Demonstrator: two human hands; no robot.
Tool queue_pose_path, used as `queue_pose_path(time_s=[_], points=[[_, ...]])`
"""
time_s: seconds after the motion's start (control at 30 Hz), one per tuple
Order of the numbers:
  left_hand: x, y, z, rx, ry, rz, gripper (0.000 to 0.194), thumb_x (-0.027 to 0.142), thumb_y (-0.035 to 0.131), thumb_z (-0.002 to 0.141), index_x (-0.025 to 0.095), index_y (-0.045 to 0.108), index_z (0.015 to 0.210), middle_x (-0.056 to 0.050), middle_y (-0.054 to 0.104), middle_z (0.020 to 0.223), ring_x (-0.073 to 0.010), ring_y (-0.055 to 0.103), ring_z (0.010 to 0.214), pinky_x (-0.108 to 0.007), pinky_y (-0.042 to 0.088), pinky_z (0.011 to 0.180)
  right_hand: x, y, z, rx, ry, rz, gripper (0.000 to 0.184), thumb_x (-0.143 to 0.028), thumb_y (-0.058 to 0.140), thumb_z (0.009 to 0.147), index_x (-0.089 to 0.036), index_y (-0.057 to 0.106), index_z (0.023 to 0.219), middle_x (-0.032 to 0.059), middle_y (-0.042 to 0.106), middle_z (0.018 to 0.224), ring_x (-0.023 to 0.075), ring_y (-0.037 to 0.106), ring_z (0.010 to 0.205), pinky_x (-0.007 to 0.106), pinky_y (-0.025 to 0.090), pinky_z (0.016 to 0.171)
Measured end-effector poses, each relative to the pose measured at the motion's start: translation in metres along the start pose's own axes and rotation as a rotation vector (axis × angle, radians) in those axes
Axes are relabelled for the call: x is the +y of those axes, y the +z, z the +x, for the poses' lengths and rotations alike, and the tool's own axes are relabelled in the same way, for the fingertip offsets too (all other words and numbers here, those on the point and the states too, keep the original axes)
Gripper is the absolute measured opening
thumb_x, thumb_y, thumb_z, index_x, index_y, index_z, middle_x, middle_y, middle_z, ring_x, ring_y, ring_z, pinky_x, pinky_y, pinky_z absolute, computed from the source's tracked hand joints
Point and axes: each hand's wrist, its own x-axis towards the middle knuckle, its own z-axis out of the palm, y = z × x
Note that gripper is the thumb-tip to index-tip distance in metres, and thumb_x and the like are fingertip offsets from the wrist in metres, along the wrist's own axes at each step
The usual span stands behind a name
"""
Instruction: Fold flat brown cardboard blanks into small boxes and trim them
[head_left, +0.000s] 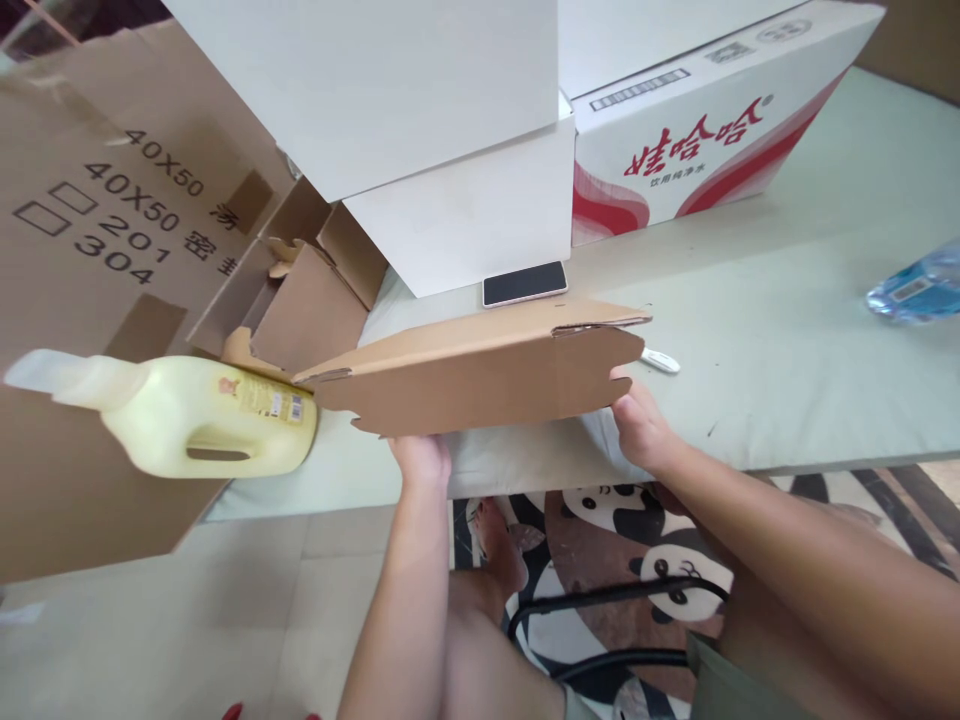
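A folded piece of brown cardboard (480,385) with a flap facing me is held up over the table. My left hand (420,460) grips it from below, its fingers hidden behind the flap. At the right end, my right hand (637,420) is closed on the cardboard's edge near a notched tab. Just beyond the cardboard lies a dark-screened phone (525,284). A small white tool (661,361), partly covered, rests beside the right end.
White boxes (465,210) stand stacked behind, beside a red-and-white water carton (675,160). On the left are a yellow jug (225,415), folded cardboard (315,310) and a large brown carton (67,300). A plastic bottle (919,285) lies at the right of the pale tabletop (810,380).
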Motion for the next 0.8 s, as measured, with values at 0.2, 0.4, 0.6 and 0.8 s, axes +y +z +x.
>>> queue_pose_path(time_s=[0.2, 0.4, 0.6, 0.8], points=[[-0.0019, -0.0004, 0.0013, 0.036, 0.016, -0.016, 0.040, 0.043, 0.080, 0.069, 0.024, 0.069, 0.102, -0.007, 0.070, 0.119, -0.0248, 0.064, 0.112, -0.041, 0.050, 0.098, 0.0003, 0.0000, 0.0005, -0.013, 0.011, 0.021, 0.050, -0.068, 0.038, 0.093, -0.027, 0.064, 0.104, 0.0077, 0.064, 0.108, 0.0307, 0.059, 0.107, 0.052, 0.045, 0.098], [-0.0031, -0.0010, 0.0021, 0.033, 0.025, -0.024, 0.037, 0.042, 0.080, 0.069, 0.023, 0.070, 0.098, -0.006, 0.072, 0.112, -0.0235, 0.064, 0.106, -0.040, 0.050, 0.095, 0.0007, 0.0004, 0.0004, -0.006, 0.033, 0.020, 0.053, -0.071, 0.037, 0.092, -0.027, 0.063, 0.103, 0.0077, 0.065, 0.108, 0.0305, 0.059, 0.106, 0.052, 0.045, 0.098], [-0.0032, -0.0022, 0.0022, 0.010, 0.024, -0.020, 0.033, 0.040, 0.078, 0.072, 0.024, 0.069, 0.099, -0.005, 0.071, 0.112, -0.0233, 0.064, 0.108, -0.039, 0.049, 0.095, -0.0044, 0.0003, 0.0021, -0.017, 0.081, 0.013, 0.054, -0.075, 0.039, 0.088, -0.028, 0.063, 0.100, 0.0078, 0.065, 0.106, 0.0316, 0.060, 0.106, 0.053, 0.046, 0.100], [-0.0025, -0.0018, 0.0014, -0.007, 0.036, -0.015, 0.034, 0.040, 0.077, 0.074, 0.025, 0.069, 0.103, -0.005, 0.072, 0.113, -0.0234, 0.063, 0.111, -0.039, 0.049, 0.096, -0.0059, 0.0001, 0.0030, -0.003, 0.076, -0.011, 0.055, -0.076, 0.039, 0.088, -0.028, 0.063, 0.099, 0.0075, 0.066, 0.104, 0.0314, 0.061, 0.104, 0.052, 0.047, 0.098]])
